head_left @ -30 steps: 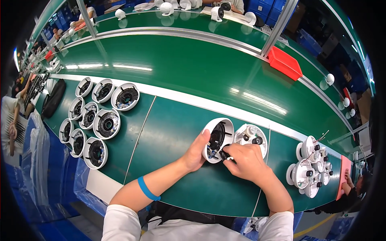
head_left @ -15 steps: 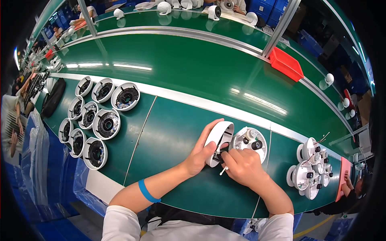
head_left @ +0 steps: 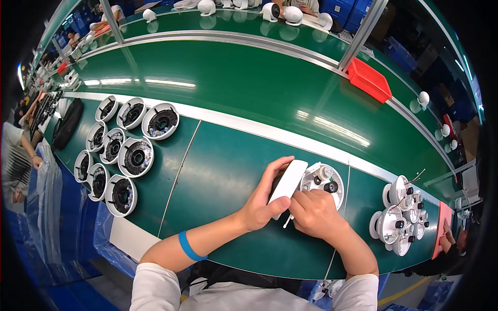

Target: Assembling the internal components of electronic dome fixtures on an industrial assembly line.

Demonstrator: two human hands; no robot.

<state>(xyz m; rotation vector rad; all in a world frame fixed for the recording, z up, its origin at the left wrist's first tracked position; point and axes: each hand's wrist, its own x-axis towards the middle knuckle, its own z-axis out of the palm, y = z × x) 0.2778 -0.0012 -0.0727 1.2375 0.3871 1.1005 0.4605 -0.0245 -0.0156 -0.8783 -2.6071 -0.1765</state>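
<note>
My left hand (head_left: 261, 202) is closed round a white round housing (head_left: 293, 176), thumb on the near side and fingers behind it. The housing is tilted on edge, so its dark inside is mostly hidden. Against its right side is my right hand (head_left: 317, 213), fingers curled in. A thin white piece (head_left: 286, 222) sticks out below these fingers; what they pinch is hidden. Just beyond the right hand, a white round base (head_left: 337, 193) lies on the green table, bearing a white cylindrical part (head_left: 326, 172) and a black lens-like part (head_left: 331, 187).
On the left, several white housings (head_left: 136, 157) with black insides stand in rows. A cluster of white assemblies (head_left: 391, 226) with wires sits at right. Beyond runs a glossy green surface (head_left: 233, 78) with a red tray (head_left: 369, 81) at its far edge. A black bag-like thing (head_left: 67, 124) lies far left.
The housing has been turned in my left hand, so its inside now faces away and its white outer side shows. My right hand's fingers have curled closer against it.
</note>
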